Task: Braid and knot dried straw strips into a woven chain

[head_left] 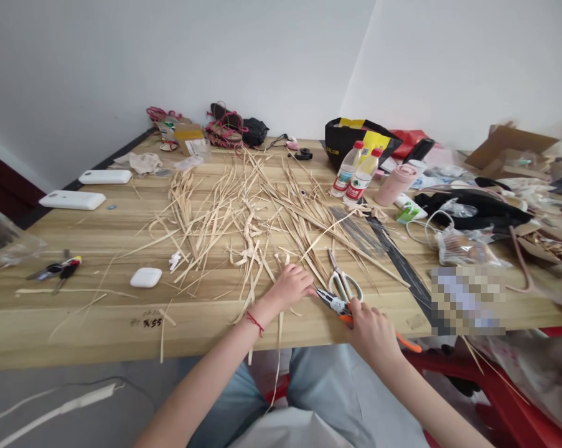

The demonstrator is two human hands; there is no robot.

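You're grasping pliers (331, 302) w/ R hand (372, 328), approx. 4 o'clock from plaited straw (250, 235), L hand (290, 288) (can't tell its hold) beside, apparently nipping, next squeeze prob. needing steadiness.

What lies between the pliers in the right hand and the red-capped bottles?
In the head view, scissors lie nearest the pliers, then loose pale strips.

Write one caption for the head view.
Right hand holds pliers, left hand near their tip, beside pale strips on a wooden table.
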